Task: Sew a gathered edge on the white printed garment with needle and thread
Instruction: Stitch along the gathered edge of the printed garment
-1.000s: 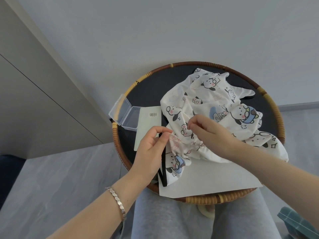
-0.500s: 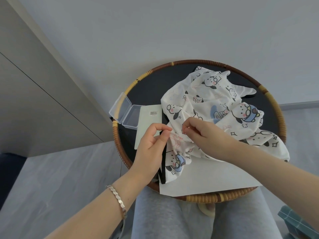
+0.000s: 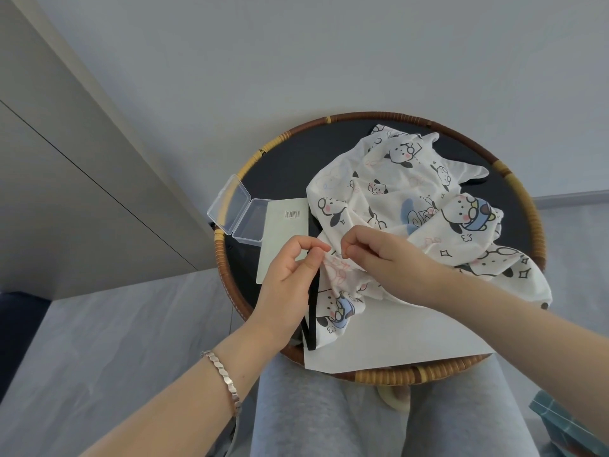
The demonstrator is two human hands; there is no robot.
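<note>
One short stretch of edge looks gathered, most seemingly left: at the near left of the round rattan-rimmed black table [image 3: 379, 115], the left hand [image 3: 290, 275] pinches the white cartoon-printed fabric garment [image 3: 395, 199], the right hand [image 3: 379, 255] pinches a thin needle [image 3: 339, 256]

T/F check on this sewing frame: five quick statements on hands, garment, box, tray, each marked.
1. The left hand pinches the garment at its gathered edge. True.
2. The clear plastic box is closed. False: its lid stands open.
3. The bracelet is on the right wrist. False: it is on the left wrist.
4. The garment lies on the round tray with a woven rim. True.
5. The right hand rests flat on the garment. False: its fingers are curled, pinching what looks like the needle at the fabric.
</note>
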